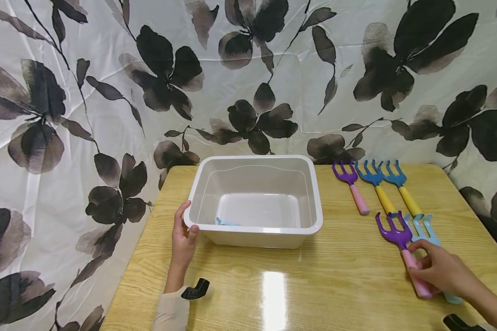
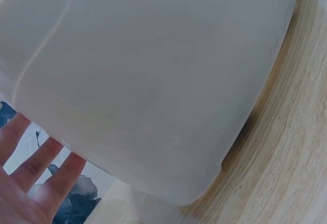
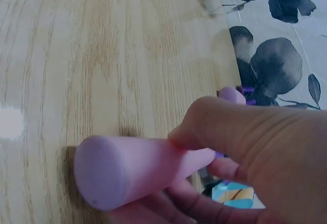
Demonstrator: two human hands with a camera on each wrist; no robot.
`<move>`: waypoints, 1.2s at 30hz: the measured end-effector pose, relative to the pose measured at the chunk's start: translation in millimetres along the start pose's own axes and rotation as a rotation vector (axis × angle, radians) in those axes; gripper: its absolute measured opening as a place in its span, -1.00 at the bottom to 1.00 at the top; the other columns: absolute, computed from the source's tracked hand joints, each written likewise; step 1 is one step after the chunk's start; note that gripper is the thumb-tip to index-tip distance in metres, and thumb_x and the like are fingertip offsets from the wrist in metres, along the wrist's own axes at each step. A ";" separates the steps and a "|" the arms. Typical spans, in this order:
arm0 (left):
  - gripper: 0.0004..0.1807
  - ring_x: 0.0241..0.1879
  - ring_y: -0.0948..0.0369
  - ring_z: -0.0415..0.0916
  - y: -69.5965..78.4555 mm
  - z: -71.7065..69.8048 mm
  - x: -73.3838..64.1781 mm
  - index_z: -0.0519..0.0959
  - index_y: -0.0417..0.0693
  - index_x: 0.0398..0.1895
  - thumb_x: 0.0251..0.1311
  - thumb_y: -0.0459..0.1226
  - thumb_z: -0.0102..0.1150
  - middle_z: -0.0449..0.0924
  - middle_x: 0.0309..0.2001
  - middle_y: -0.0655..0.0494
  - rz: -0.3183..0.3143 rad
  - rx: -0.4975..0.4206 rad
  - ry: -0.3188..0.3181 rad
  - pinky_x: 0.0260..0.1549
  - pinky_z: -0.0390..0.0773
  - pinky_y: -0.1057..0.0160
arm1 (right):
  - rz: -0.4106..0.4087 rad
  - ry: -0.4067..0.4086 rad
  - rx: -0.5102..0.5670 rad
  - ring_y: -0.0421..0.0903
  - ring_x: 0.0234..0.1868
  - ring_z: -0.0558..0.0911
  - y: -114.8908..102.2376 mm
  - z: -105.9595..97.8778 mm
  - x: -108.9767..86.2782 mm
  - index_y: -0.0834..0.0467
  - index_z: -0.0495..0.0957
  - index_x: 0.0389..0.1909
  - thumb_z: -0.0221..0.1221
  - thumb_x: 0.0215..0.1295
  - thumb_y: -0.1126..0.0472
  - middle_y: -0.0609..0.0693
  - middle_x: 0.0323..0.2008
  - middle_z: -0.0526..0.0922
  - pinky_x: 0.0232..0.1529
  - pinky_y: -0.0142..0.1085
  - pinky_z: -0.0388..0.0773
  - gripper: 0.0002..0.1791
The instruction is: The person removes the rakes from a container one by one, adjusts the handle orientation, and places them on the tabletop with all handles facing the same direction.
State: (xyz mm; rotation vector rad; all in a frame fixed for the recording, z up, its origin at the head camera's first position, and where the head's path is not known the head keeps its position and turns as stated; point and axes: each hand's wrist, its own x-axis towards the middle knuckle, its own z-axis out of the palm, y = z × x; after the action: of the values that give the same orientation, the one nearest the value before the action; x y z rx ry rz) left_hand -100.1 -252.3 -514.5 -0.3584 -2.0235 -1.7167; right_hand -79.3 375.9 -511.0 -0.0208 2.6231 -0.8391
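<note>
At the left front corner of a white plastic tub (image 1: 248, 239), my left hand (image 1: 184, 241) holds the rim, thumb in front and fingers along the side. In the left wrist view, the fingers (image 2: 60, 179) reach to the tub's wall. Lower right, my right hand (image 1: 443, 266) pinches the pink handle of a purple toy hand rake (image 1: 399, 236) between thumb and fingers. Beneath that hand lies a light-blue hand rake (image 1: 426, 232), its handle partly covered. The right wrist view shows the pink handle (image 3: 145, 165) close over the wood.
Behind the right hand lie a purple hand rake with pink handle (image 1: 358, 197) and two blue hand rakes with yellow handles, one left (image 1: 383, 197), one right (image 1: 409, 200). A light-blue piece (image 1: 227, 223) lies inside the tub. Floral cloth (image 1: 298, 92) hangs behind the wooden table (image 1: 335, 285).
</note>
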 end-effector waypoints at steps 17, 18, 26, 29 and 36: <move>-0.17 0.17 0.01 0.44 2.6 0.1 0.8 0.18 -0.09 0.55 0.41 0.15 0.16 0.30 0.38 -0.28 0.010 0.002 -0.007 0.03 0.54 0.41 | 0.060 -0.051 0.014 -0.06 -0.52 0.66 -4.2 1.5 0.8 0.30 0.38 0.11 0.41 0.25 0.19 -0.02 -0.36 0.66 -0.53 -0.16 0.64 -0.46; -0.17 0.17 -0.01 0.43 2.8 0.1 0.9 0.18 -0.09 0.55 0.42 0.15 0.15 0.30 0.38 -0.28 0.011 0.003 -0.008 0.03 0.54 0.41 | 0.060 -0.052 0.016 -0.06 -0.52 0.66 -4.2 1.3 0.6 0.30 0.38 0.10 0.41 0.25 0.19 -0.02 -0.36 0.66 -0.53 -0.16 0.64 -0.46; -0.18 0.17 -0.07 0.44 2.3 0.3 0.9 0.17 -0.12 0.55 0.43 0.14 0.14 0.33 0.37 -0.28 0.018 0.002 -0.009 0.04 0.54 0.40 | 0.070 -0.060 0.027 -0.06 -0.51 0.67 -4.7 1.3 -0.3 0.30 0.37 0.11 0.41 0.25 0.20 -0.02 -0.36 0.67 -0.53 -0.16 0.65 -0.46; -0.16 0.16 0.02 0.47 1.7 0.4 0.7 0.18 -0.12 0.55 0.41 0.17 0.14 0.35 0.34 -0.30 0.019 0.002 -0.004 0.02 0.54 0.40 | 0.058 -0.072 0.034 -0.05 -0.49 0.66 -5.5 -0.6 -0.6 0.30 0.36 0.11 0.40 0.27 0.21 -0.01 -0.34 0.67 -0.54 -0.15 0.65 -0.47; -0.17 0.15 0.10 0.45 2.6 0.5 0.9 0.18 -0.13 0.54 0.42 0.14 0.15 0.32 0.36 -0.32 0.016 -0.009 -0.006 0.01 0.53 0.42 | 0.010 -0.137 0.001 -0.01 -0.46 0.65 -15.7 -23.8 3.4 0.34 0.29 0.23 0.37 0.34 0.06 0.02 -0.33 0.66 -0.50 -0.14 0.65 -0.34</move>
State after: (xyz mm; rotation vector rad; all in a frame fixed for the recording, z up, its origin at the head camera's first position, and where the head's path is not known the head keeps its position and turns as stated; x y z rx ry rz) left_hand -99.7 -251.4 -511.9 -0.3825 -2.0129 -1.7172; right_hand -92.8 375.8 -485.6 -0.0626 2.4926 -0.8068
